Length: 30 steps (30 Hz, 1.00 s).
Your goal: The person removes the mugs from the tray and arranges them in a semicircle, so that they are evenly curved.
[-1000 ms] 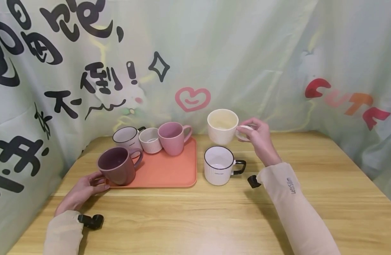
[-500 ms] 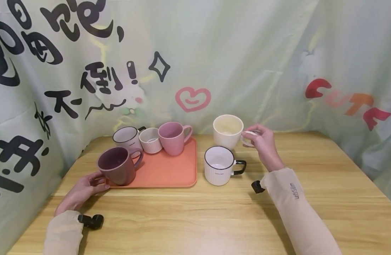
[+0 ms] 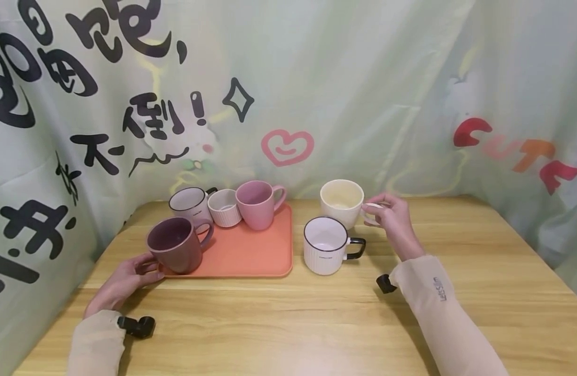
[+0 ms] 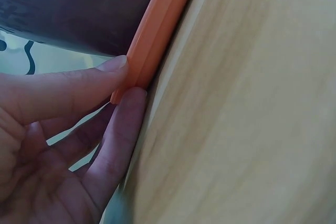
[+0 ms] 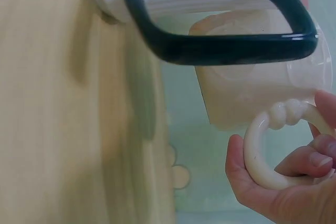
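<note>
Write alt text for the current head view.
A person's right hand holds a cream mug by its handle behind a black-handled white mug on a wooden table. The left hand grips the near-left corner of an orange tray bearing a purple mug, a pink mug and two white cups.

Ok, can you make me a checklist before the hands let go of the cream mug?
1. Right hand holding the cream mug by its handle: ok.
2. Cream mug down on the table: not ok, the right wrist view shows a gap under it.
3. Cream mug not touching the black-handled white mug: cannot tell, they overlap in both views.
4. Left hand pinching the orange tray's edge: ok.
5. Pink mug upright on the tray: ok.
</note>
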Motion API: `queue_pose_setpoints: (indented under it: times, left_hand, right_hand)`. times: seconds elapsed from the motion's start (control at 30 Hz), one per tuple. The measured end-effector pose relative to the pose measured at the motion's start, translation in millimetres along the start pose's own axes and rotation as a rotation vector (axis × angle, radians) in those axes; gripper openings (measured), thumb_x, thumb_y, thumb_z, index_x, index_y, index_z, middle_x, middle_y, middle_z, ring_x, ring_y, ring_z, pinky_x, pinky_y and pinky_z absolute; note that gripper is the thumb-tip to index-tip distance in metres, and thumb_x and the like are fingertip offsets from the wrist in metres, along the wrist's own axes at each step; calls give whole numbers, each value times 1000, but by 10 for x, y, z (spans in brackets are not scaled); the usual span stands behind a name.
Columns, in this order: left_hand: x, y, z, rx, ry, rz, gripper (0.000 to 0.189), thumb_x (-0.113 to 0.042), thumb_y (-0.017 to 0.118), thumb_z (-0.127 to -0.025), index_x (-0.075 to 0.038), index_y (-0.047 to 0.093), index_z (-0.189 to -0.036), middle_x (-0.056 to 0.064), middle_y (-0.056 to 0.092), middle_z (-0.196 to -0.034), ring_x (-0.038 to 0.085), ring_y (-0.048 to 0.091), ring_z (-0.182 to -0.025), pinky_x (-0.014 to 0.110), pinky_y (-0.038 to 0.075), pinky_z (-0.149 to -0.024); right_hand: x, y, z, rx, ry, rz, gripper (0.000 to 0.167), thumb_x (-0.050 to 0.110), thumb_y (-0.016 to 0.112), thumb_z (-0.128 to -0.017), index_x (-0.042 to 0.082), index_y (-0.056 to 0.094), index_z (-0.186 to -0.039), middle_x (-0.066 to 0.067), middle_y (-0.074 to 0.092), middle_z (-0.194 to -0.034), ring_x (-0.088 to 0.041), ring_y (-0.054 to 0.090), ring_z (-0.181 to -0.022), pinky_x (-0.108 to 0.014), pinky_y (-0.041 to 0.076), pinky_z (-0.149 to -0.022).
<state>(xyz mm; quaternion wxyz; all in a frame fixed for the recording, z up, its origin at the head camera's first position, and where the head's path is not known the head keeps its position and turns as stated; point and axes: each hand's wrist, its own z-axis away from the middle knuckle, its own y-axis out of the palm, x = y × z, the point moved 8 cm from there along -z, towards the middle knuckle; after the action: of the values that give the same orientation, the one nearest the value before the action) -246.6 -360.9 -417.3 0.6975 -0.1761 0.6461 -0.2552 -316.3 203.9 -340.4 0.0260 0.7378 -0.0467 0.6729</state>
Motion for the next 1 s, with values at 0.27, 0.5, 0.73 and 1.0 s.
queue_pose_setpoints:
  times: [0.27, 0.5, 0.73, 1.0]
  left_hand:
    - [22, -22, 32, -6, 13, 1, 66, -5, 71, -94, 21, 36, -143, 40, 49, -138, 48, 54, -122, 12, 45, -82]
    - [21, -1, 23, -2, 5, 6, 66, -4, 71, -94, 21, 36, -144, 40, 48, -139, 50, 53, -123, 14, 47, -81]
    - [10, 27, -2, 0, 2, -13, 66, -5, 71, -94, 21, 36, -144, 40, 48, -139, 51, 52, -124, 13, 45, -81]
    - [-4, 18, -13, -2, 12, -11, 65, -5, 71, -94, 21, 36, -143, 40, 49, -138, 50, 53, -123, 13, 46, -81]
  right_hand:
    - [-121, -33, 39, 8, 11, 9, 7, -4, 67, -92, 3, 64, -93, 4, 66, -88, -6, 43, -56, -33, 59, -75]
    - [-248, -64, 48, 3, 51, 57, 7, -2, 67, -92, 4, 63, -92, 5, 66, -86, -5, 40, -55, -35, 59, -79]
    - [-356, -99, 40, 15, 79, 83, 6, 0, 67, -93, 4, 62, -93, 5, 56, -76, -8, 38, -56, -27, 57, -72]
    - [-387, -98, 51, 144, 109, 181, 9, 6, 64, -97, -2, 60, -100, -1, 58, -91, -11, 47, -64, -25, 42, -59]
